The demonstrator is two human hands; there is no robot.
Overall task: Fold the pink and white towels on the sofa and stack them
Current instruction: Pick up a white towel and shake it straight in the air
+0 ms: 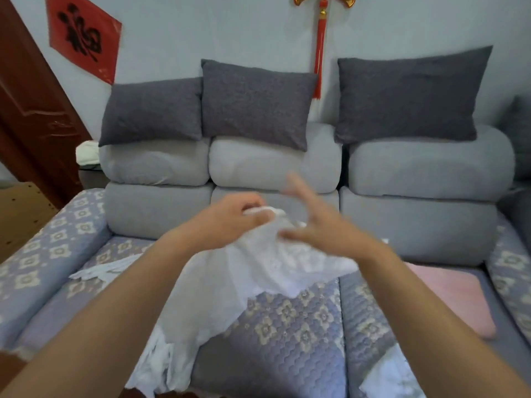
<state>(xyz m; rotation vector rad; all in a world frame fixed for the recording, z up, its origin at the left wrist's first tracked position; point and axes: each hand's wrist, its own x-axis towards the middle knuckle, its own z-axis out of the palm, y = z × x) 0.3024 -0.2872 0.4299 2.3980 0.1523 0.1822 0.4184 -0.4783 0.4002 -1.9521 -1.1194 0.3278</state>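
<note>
From the head camera we see both our bare forearms reaching forward over the sofa seat (275, 334). Our left hand (230, 219) has its fingers curled round a bunched edge of the white towel (238, 271), lifting that part above the cushion. Our right hand (313, 225) is blurred; its fingers look spread and mostly straight, and it lies against the raised cloth just right of the left hand, though we cannot tell whether it grips anything. The white towel drapes from the hands down toward the near left, its crumpled lower end hanging by the seat's front edge. A pink towel (451, 291) lies flat on the seat to the right, well apart from the hands. Another piece of white cloth (390, 377) shows at the near right edge, and a thin white piece (94, 271) lies on the seat at left. The seat wears a quilted purple cover with a flower pattern. Three dark grey pillows (253, 104) stand on the grey backrest (270, 165) at the far side. On the pale wall hang a red paper square (83, 35) and a red tassel ornament (320, 47); a brown door (31, 110) stands at far left.
</note>
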